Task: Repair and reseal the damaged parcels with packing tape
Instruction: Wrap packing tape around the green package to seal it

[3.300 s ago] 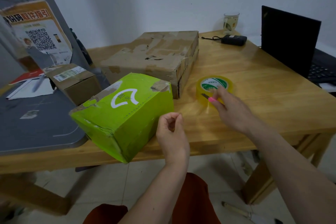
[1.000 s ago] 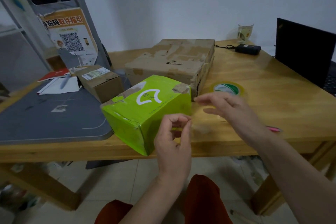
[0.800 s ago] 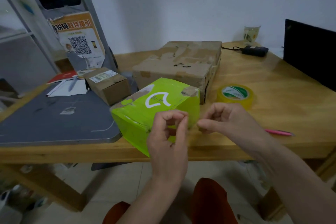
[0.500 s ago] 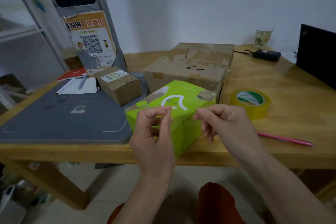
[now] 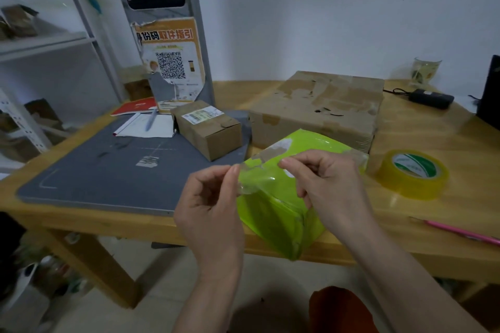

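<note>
We pinch a clear tape strip (image 5: 253, 178) between left hand (image 5: 211, 213) and right hand (image 5: 328, 186) above the green parcel (image 5: 273, 213) (at the table's front edge), ready, we judge, to press it down.

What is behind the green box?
Behind the green box sits a big worn brown box; its lower front corner is hidden. Both hands, left and right, stretch clear tape in front.

three parcels (image 5: 316, 105), one tape roll (image 5: 412, 174), two pens (image 5: 460, 232)
</note>
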A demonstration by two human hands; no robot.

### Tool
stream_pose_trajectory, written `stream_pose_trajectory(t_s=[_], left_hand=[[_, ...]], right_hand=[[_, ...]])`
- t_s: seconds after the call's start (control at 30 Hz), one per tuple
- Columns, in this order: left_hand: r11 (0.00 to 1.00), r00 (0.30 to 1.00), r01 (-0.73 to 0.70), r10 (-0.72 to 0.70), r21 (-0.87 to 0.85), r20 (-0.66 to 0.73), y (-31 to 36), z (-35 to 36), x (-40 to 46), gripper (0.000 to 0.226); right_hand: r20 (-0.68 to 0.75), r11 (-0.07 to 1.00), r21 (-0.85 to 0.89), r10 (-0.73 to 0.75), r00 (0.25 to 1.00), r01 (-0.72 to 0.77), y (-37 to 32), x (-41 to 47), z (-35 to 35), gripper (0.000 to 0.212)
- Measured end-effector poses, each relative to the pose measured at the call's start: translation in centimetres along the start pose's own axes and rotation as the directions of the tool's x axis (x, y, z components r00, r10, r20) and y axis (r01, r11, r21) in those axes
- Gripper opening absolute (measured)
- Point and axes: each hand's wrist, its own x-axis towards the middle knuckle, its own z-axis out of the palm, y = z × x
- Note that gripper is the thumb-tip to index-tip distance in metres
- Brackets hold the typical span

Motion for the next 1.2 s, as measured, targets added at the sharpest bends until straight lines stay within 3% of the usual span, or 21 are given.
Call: stream_pose_trajectory(t_s=[0.2,0.3,0.53,0.77,0.87,0.97,1.07,1.2], left_hand=[[0.995,0.995,0.100,-0.100,-0.015,-0.012,-0.6,-0.2,0.9,0.010],[0.990,0.990,0.138,-0.138,-0.037,0.001,-0.7,0.1,1.2,0.013],[0.984,0.985,0.173,-0.173,-0.048,0.000,-1.1,1.1,2.3,0.017],[0.988,0.988,0.151,-0.151,0.023,0.010,-1.2,1.3,3.0,0.019],[0.991,0.992,0.128,-0.128,0.046,0.017,-1.0,1.6,3.5,0.022],[0.988,0.991,0.127,-0.130,0.085,0.038,-1.2,1.8,4.1,0.024],[0.977,0.987,0.125,-0.141,0.174,0.080,-1.7,1.7,4.6,0.024],[0.935,0.980,0.076,-0.135,0.347,0.146,-1.9,1.7,5.2,0.021]], right_hand=[[0.005,0.991,-0.133,-0.011,1.000,0.011,-0.1,1.0,0.5,0.017],[-0.026,0.993,-0.111,-0.037,0.999,0.034,-0.1,1.9,0.7,0.020],[-0.041,0.996,-0.023,0.090,0.995,-0.091,0.3,4.6,1.2,0.027],[0.052,0.953,-0.301,0.041,0.998,-0.023,0.4,5.5,0.8,0.048],[0.063,0.885,-0.458,-0.066,0.996,0.087,0.0,6.1,0.8,0.039],[0.123,0.730,-0.657,-0.141,0.982,0.187,-0.3,6.7,1.1,0.048],[0.180,0.578,-0.788,-0.111,0.977,0.211,-0.3,6.9,1.4,0.047],[0.254,0.494,-0.831,-0.075,0.964,0.257,0.1,7.4,1.9,0.041]])
